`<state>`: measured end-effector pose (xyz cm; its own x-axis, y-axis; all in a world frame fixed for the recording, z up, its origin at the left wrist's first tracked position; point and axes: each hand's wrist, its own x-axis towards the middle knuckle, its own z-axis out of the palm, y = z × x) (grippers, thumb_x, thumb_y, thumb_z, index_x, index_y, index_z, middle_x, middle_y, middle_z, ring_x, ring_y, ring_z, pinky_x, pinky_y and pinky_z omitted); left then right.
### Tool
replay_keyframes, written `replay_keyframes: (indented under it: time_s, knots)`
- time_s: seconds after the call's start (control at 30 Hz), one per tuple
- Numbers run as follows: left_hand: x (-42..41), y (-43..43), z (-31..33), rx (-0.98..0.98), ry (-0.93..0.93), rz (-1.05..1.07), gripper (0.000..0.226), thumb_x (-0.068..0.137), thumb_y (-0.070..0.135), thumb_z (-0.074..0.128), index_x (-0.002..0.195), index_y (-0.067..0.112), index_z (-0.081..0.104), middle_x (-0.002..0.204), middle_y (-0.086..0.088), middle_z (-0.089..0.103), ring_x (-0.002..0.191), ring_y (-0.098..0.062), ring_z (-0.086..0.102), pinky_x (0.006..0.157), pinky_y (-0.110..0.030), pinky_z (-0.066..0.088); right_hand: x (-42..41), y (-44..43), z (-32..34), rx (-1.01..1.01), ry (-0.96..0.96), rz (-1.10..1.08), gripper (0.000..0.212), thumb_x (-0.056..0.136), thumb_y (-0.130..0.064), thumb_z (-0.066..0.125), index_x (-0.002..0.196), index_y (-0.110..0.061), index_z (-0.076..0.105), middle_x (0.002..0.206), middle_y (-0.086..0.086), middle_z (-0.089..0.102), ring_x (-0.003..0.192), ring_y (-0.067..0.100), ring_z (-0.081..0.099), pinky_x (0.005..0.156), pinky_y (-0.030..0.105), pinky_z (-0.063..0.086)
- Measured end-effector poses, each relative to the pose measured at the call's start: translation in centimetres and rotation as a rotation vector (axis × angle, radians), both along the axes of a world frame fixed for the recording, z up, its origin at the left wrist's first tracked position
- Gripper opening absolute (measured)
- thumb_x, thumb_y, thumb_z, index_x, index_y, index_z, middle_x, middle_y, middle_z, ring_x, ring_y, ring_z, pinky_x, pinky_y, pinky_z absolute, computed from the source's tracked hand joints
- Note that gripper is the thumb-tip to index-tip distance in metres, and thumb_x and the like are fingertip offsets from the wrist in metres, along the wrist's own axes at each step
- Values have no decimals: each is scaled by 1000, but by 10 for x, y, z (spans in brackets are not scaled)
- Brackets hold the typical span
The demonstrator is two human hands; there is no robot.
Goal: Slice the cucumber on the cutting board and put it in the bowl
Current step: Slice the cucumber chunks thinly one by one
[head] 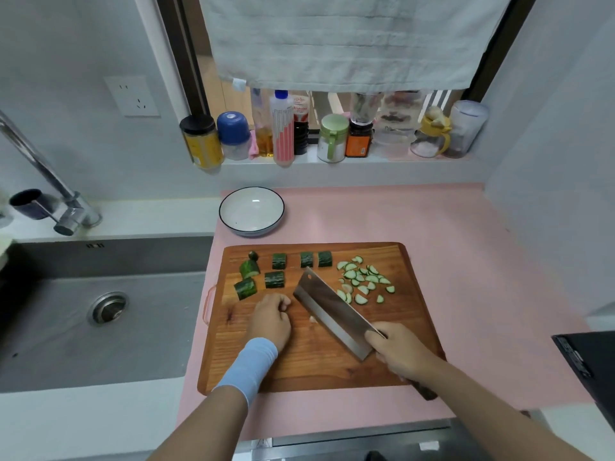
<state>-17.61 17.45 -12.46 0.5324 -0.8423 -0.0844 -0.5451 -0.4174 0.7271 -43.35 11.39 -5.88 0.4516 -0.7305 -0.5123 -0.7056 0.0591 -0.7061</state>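
Observation:
A wooden cutting board [309,364] lies on a pink mat. Several dark green cucumber chunks [279,261] sit along its far left part. A heap of thin half-moon cucumber slices [363,281] lies at its far right. My right hand [401,354] grips the handle of a cleaver [332,311], whose blade points diagonally to the far left over the board's middle. My left hand [273,319] rests on the board just left of the blade, fingers curled, with nothing visible in them. A small pale scrap lies by the blade edge. The empty white bowl [251,210] stands behind the board.
A steel sink [100,311] with a faucet [50,188] lies to the left. Bottles and jars [283,128] line the window sill behind. A dark object [589,364] sits at the right edge. The pink mat [466,261] stretches right of the board.

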Motion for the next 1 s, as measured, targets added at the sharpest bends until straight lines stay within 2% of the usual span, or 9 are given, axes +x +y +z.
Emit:
replay_keyframes:
  time_s: [0.13, 0.23, 0.33, 0.43, 0.57, 0.73, 0.83, 0.93, 1.0]
  knots:
    - [-11, -16, 7, 44, -22, -54, 34, 82, -2, 45, 90, 28, 57, 99, 9, 57, 98, -14, 54, 94, -26, 43, -13, -15, 1, -160, 41, -31, 33, 101, -24, 47, 69, -18, 53, 57, -8, 54, 51, 10, 48, 52, 30, 37]
    - [-18, -30, 14, 61, -58, -100, 29, 84, 1, 47, 94, 26, 59, 103, 8, 57, 103, -15, 54, 94, -25, 42, -21, -34, 2, -281, 95, -46, 26, 98, -22, 50, 75, -12, 58, 68, -4, 64, 66, 12, 59, 64, 36, 44]
    - [-24, -44, 17, 197, -159, -202, 17, 82, 25, 63, 99, 29, 61, 103, 8, 55, 106, -15, 53, 89, -26, 44, -28, -51, 5, -290, 88, -61, 27, 99, -24, 49, 82, -12, 66, 78, 1, 70, 76, 16, 64, 73, 36, 52]
    - [-35, -51, 14, 324, -233, -363, 31, 72, 46, 76, 95, 32, 59, 105, 11, 51, 107, -11, 42, 93, -31, 45, -31, -63, 11, -259, 43, -48, 30, 100, -27, 49, 79, -16, 68, 71, -5, 69, 69, 14, 63, 64, 34, 48]
    - [-42, -54, 9, 282, -223, -364, 27, 74, 40, 79, 85, 28, 58, 102, 8, 52, 105, -12, 41, 90, -30, 42, -25, -72, 19, -211, -37, -17, 33, 102, -24, 49, 75, -24, 67, 56, -19, 60, 54, 2, 53, 56, 23, 39]
    - [-45, -53, 8, 279, -153, -298, 32, 79, 32, 76, 73, 28, 45, 80, 13, 55, 84, -14, 49, 70, -29, 39, -19, -81, 22, -208, -80, 24, 38, 102, -25, 51, 66, -31, 63, 56, -16, 60, 51, 1, 51, 57, 27, 38]
    - [-54, -66, 12, 201, 4, -189, 30, 81, 23, 76, 72, 27, 48, 76, 10, 62, 78, -15, 59, 74, -29, 46, -19, -86, 20, -226, -92, 16, 34, 101, -25, 50, 69, -22, 60, 56, -10, 57, 53, 6, 50, 59, 31, 38]
    - [-70, -90, 25, 94, 311, -43, 18, 84, 19, 75, 83, 23, 57, 75, 4, 64, 64, -16, 59, 70, -39, 55, -20, -92, 20, -259, -113, -16, 31, 99, -23, 49, 70, -16, 57, 55, -9, 51, 54, 6, 47, 60, 32, 36]
    - [-69, -98, 32, 24, 336, 54, 9, 90, 20, 69, 94, 19, 61, 88, 4, 65, 63, -10, 61, 58, -32, 57, -21, -95, 23, -269, -122, -38, 37, 100, -22, 50, 63, -24, 55, 54, -10, 50, 52, 5, 45, 58, 30, 35]
